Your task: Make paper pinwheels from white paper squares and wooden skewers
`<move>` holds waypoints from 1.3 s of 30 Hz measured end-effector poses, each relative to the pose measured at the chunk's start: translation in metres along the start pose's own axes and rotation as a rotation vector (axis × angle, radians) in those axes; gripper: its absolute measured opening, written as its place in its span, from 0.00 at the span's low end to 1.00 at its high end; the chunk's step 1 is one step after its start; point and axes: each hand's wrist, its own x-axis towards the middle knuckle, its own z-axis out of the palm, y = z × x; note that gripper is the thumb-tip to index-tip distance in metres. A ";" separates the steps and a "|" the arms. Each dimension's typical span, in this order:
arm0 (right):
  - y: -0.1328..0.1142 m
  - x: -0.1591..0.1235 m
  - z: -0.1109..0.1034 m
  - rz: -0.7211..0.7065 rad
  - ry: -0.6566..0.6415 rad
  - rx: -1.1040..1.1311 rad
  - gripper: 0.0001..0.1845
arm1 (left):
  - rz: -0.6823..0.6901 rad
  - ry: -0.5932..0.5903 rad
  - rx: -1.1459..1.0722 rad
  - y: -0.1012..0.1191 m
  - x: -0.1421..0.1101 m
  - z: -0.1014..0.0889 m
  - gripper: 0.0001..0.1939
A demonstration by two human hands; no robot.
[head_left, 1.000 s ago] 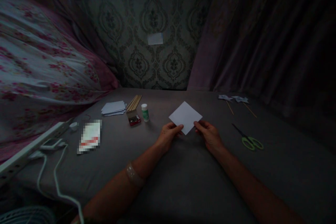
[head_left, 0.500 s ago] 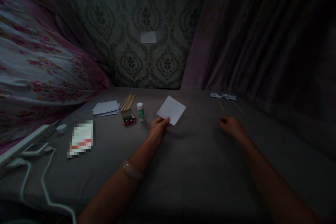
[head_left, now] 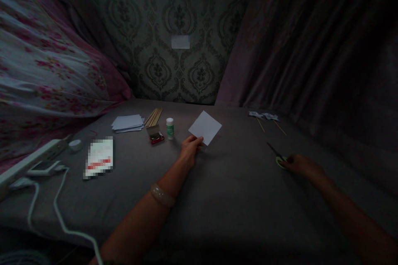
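Note:
My left hand (head_left: 190, 148) pinches the near corner of a white square sheet of paper (head_left: 205, 127), holding it just above the grey bed surface. Out to the right, my right hand (head_left: 299, 165) rests on the green handles of a pair of scissors (head_left: 277, 157), fingers curled over them. The blades point away toward the far left. I wear a pale bangle on my left wrist.
A stack of white papers (head_left: 127, 123), wooden sticks (head_left: 153, 117), a small open red box (head_left: 156, 136) and a white bottle (head_left: 169, 128) lie at the back left. Two paper pinwheels on sticks (head_left: 264, 116) are at the back right. A power strip (head_left: 29, 162) with cables is at the left.
My right hand let go of the paper and moved right and nearer, down onto the scissors. My left hand kept hold of the sheet.

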 end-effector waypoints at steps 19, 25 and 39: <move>-0.159 -0.015 -0.037 -0.233 -0.375 1.460 0.15 | -0.010 -0.051 -0.195 0.029 -0.001 0.015 0.20; -0.221 -0.031 -0.003 -0.273 -0.459 1.499 0.24 | 0.042 -0.037 -0.210 0.049 0.002 0.035 0.20; -0.221 -0.068 0.025 -0.611 -0.466 0.772 0.21 | 0.121 0.107 -0.194 0.030 -0.004 0.015 0.20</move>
